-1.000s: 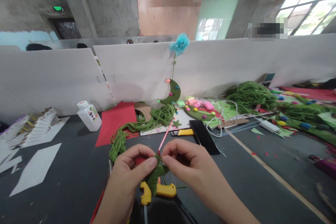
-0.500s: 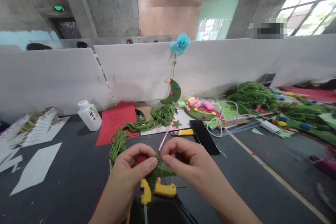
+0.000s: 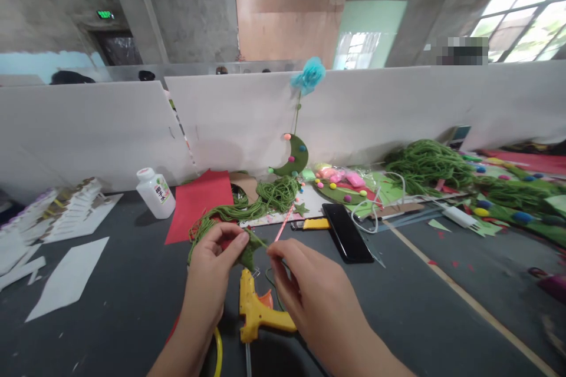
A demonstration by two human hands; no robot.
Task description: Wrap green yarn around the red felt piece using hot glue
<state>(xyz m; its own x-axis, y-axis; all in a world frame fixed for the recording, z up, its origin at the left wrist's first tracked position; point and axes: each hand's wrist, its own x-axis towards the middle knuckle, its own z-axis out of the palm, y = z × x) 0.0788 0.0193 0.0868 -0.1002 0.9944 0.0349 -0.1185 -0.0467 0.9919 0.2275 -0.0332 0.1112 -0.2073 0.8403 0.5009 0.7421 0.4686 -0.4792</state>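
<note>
My left hand (image 3: 216, 259) pinches a small green yarn-wrapped piece (image 3: 248, 253) that looks like a star; part of it is hidden behind the fingers. A strand of green yarn (image 3: 262, 241) runs from it to my right hand (image 3: 305, 283), whose thumb and forefinger grip it. Below the hands a yellow glue gun (image 3: 254, 309) with an orange trigger lies on the dark table. A pink-and-white straw-like stick (image 3: 283, 224) lies just beyond the right fingertips. Behind the left hand a bundle of green yarn (image 3: 221, 215) curves over red felt (image 3: 198, 197).
A white bottle (image 3: 156, 194) stands at left near cut white pieces (image 3: 68, 280). A black phone (image 3: 347, 232) and yellow cutter (image 3: 316, 224) lie to the right. Against the white partition (image 3: 247, 112) leans a green crescent (image 3: 300, 156) with pompoms; more yarn (image 3: 428, 165) is piled at right.
Both hands were close together over the glue gun. My left hand has moved up and left with the green piece, and a yarn strand now stretches between the hands. The glue gun is more exposed.
</note>
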